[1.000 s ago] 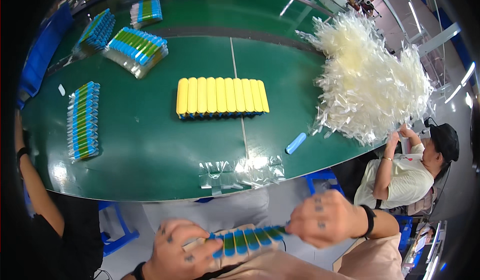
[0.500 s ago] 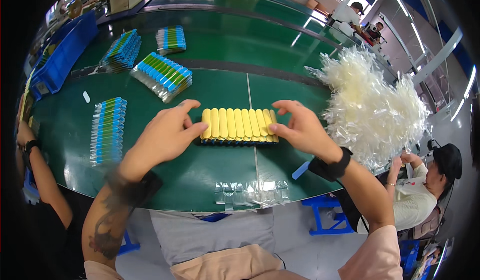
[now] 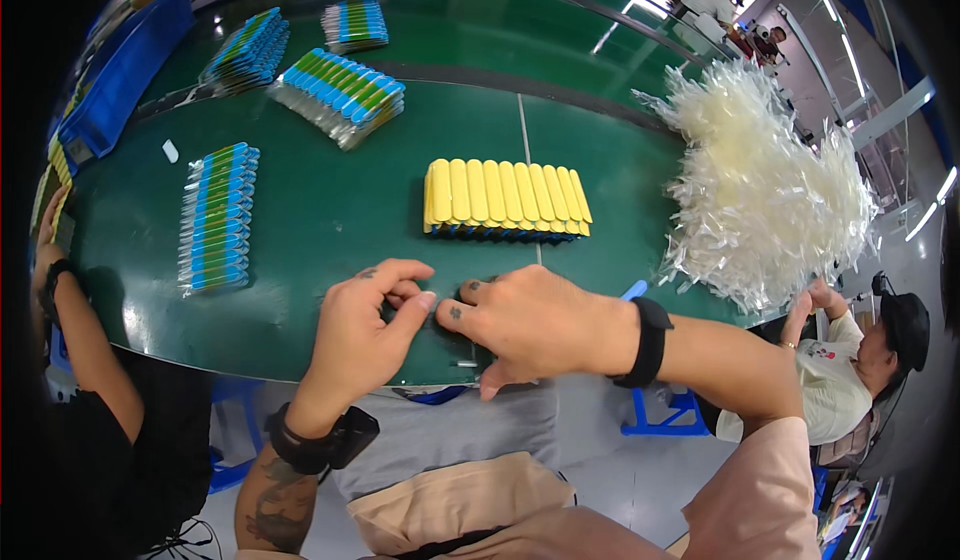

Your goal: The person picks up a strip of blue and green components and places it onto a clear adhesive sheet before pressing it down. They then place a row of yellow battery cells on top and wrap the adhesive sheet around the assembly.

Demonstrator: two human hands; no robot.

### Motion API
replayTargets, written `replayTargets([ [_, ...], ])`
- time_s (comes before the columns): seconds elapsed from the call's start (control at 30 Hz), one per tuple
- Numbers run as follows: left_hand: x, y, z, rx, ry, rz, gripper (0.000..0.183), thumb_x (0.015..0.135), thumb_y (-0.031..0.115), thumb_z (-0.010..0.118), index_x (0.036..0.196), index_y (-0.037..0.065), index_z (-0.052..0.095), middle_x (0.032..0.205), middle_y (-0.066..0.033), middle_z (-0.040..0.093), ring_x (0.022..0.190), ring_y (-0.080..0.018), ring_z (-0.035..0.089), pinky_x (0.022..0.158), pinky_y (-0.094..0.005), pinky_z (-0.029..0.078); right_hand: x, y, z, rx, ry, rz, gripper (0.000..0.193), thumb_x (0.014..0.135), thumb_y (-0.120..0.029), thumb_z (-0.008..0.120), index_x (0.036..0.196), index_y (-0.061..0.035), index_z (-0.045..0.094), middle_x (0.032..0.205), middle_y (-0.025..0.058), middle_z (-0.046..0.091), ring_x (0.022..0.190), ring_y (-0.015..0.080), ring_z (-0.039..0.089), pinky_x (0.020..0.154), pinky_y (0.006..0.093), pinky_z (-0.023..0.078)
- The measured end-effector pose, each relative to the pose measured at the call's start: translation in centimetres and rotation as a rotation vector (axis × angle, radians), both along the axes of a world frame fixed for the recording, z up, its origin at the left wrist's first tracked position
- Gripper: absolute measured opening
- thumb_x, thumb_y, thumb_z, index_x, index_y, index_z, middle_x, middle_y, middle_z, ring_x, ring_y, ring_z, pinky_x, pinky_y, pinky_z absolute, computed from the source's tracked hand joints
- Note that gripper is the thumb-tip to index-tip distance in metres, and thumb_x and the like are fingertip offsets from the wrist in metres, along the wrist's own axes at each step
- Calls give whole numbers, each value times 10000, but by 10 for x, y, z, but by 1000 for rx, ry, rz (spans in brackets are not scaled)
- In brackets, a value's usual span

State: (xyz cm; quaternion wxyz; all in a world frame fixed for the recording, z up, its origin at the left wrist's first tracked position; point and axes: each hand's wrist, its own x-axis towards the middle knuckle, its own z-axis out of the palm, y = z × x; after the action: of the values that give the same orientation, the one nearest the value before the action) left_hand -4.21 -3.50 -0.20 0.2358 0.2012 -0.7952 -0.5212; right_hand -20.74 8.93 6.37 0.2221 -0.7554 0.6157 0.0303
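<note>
A block of yellow round-ended strips (image 3: 508,195), which look like nail files, lies at the middle of the table with dark blue edges beneath; neither hand touches it. Nearer the front edge, my left hand (image 3: 365,335) is closed, thumb against curled fingers; whatever is between them is too small to make out. My right hand (image 3: 535,320) reaches across beside it, back up, with curled fingers close to the left fingertips. It covers the place of the clear plastic sleeves, and only a bit of clear plastic (image 3: 464,363) shows below its fingers.
Several stacks of blue-and-green strips in clear sleeves (image 3: 218,218) lie to the left and far left. A big heap of clear plastic sleeves (image 3: 765,200) stands at the right. A blue bin (image 3: 125,80) is at far left. Co-workers sit at both sides.
Both hands have left the yellow block and come together near the table's front edge, over the clear sleeves. The whole view has shifted slightly.
</note>
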Motion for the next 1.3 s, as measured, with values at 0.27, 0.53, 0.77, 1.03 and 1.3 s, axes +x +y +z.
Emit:
replayTargets([
  [0.27,19,0,3,151,18,-77,204,896,62,657,1081,-13,703,868,-50,712,808,-107,631,758,-266,476,4,10,-1,156,-107,-22,203,810,-104,724,946,9,625,821,180,658,807,389,668,707,471,535],
  [0.53,23,-3,1,179,47,-63,207,888,52,666,1079,-16,708,851,-55,709,792,-106,630,750,-263,479,-18,8,21,-274,-90,-55,154,801,-66,735,923,-13,658,814,131,667,744,325,671,660,411,535],
  [0.77,22,-5,-4,118,118,-49,207,890,134,686,1048,3,699,799,-107,711,723,-211,659,665,-337,508,20,12,28,-190,21,-130,504,782,-420,815,991,-12,605,820,163,663,732,367,679,626,448,541],
  [1.03,22,-3,-7,76,130,-23,208,881,128,695,1050,7,700,802,-109,709,741,-219,669,671,-337,511,13,22,-23,-314,9,-100,230,893,-215,711,889,-28,577,745,135,637,634,346,657,544,437,515],
  [1.3,12,0,-2,29,179,-62,195,832,73,713,1020,19,703,787,-106,695,724,-260,659,695,-365,517,-101,165,133,-1394,-686,-933,263,1080,-296,488,912,-99,534,745,24,559,614,154,546,562,305,454],
])
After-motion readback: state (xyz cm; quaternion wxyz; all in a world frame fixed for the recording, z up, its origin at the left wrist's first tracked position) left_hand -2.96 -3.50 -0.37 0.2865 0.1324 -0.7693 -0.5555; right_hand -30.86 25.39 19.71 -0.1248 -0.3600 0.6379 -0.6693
